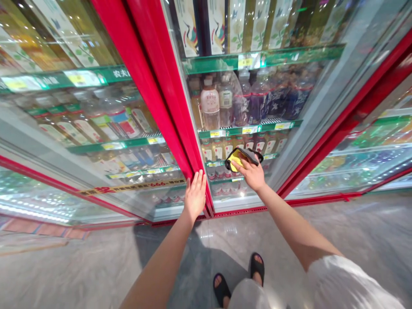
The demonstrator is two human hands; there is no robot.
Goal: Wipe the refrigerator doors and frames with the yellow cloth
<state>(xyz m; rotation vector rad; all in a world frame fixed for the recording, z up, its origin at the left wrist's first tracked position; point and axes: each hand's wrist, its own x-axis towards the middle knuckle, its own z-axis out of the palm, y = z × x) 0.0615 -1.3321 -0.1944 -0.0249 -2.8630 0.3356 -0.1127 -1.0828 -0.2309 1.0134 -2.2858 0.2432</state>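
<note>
While the right hand [251, 175] clutches a yellow-and-black cloth [240, 159] against the glass cooler door [291, 143], the left hand [195, 195] lies open and flat on the red door frame [167, 107] just left of the cloth, with bottled drinks [225, 101] shelved behind the glass.
</note>
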